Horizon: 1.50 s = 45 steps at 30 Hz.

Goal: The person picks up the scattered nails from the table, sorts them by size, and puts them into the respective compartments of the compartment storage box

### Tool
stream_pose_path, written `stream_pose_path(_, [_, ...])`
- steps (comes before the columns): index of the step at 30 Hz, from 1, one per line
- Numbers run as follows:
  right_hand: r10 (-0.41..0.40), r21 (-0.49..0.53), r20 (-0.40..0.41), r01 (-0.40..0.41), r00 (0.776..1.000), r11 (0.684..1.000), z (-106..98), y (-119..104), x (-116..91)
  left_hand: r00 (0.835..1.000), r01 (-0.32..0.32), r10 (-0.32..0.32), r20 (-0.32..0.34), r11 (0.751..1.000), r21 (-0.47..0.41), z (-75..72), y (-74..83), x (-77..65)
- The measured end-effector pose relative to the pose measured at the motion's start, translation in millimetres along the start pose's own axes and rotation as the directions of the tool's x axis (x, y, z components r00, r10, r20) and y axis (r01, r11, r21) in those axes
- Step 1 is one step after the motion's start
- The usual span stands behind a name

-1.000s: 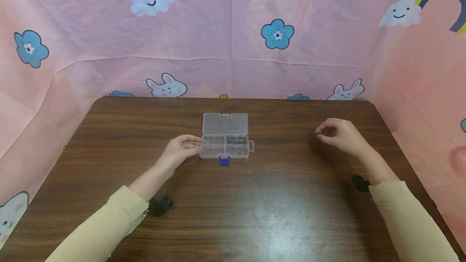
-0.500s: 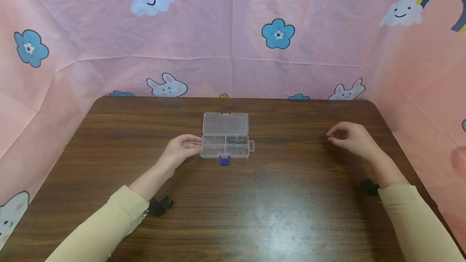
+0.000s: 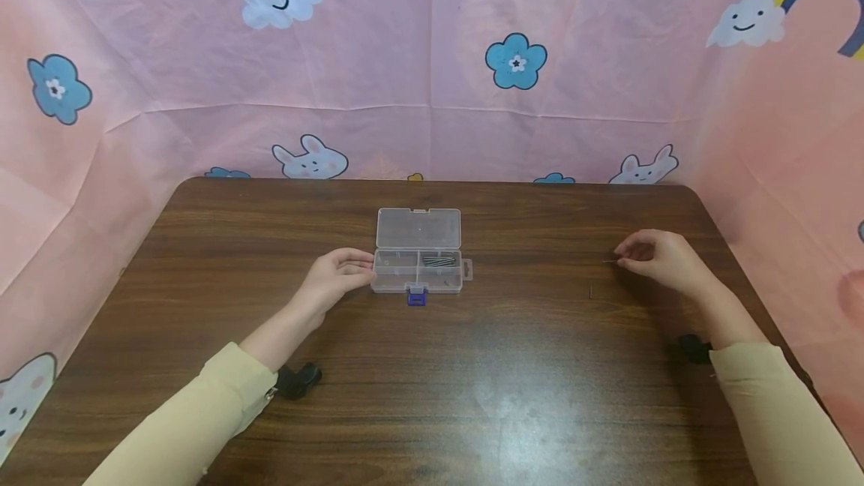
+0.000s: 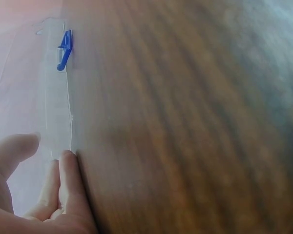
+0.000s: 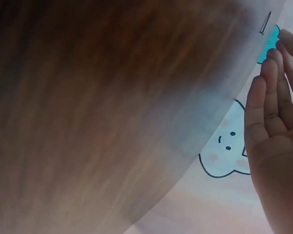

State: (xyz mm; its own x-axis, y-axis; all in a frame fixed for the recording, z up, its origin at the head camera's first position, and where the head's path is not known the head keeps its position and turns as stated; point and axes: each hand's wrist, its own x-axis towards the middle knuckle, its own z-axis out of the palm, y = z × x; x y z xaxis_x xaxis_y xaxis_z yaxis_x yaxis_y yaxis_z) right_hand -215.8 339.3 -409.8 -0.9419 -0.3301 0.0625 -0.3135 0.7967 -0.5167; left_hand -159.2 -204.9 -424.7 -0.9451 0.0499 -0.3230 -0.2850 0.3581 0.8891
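A clear plastic compartment box stands on the table with its lid raised and a blue latch at the front. Its back right compartment holds a bundle of nails. My left hand rests straight fingertips against the box's left end, the thumb close by; the left wrist view shows this too. My right hand hovers low over the right side, thumb and index tips close together. Beside those tips lies a nail, visibly apart from them in the right wrist view. Another nail lies closer to me.
The dark wooden table ends at a pink printed cloth that surrounds it on the back and sides. A hanging tab sticks out from the box's right end. Each wrist carries a black camera.
My right hand has shifted right and slightly towards me. A nail by its fingertips has come into sight. The left hand and box have stayed in place.
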Motion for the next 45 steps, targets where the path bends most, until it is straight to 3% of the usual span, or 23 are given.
stream_pose_path(13, [0.016, -0.002, 0.090, -0.016, 0.996, 1.000, 5, -3, 8, 1.000, -0.001, 0.001, 0.003, 1.000, 0.003, 0.1, 0.3, -0.4])
stream_pose_path(28, [0.035, -0.043, 0.095, -0.031, 0.995, 0.999, 8, -4, 10, 1.000, 0.006, -0.006, 0.003, 1.000, 0.000, 0.4, -0.4, -0.5])
stream_pose_path(38, [0.055, -0.020, 0.150, -0.053, 0.987, 0.998, 9, -5, 11, 1.000, 0.005, -0.005, 0.007, 1.000, 0.002, 0.6, -0.8, -1.0])
stream_pose_path(45, [0.021, 0.000, 0.115, -0.021, 0.993, 1.000, 9, -12, 13, 1.000, 0.001, -0.001, 0.003, 1.000, 0.003, 0.3, 0.0, -0.6])
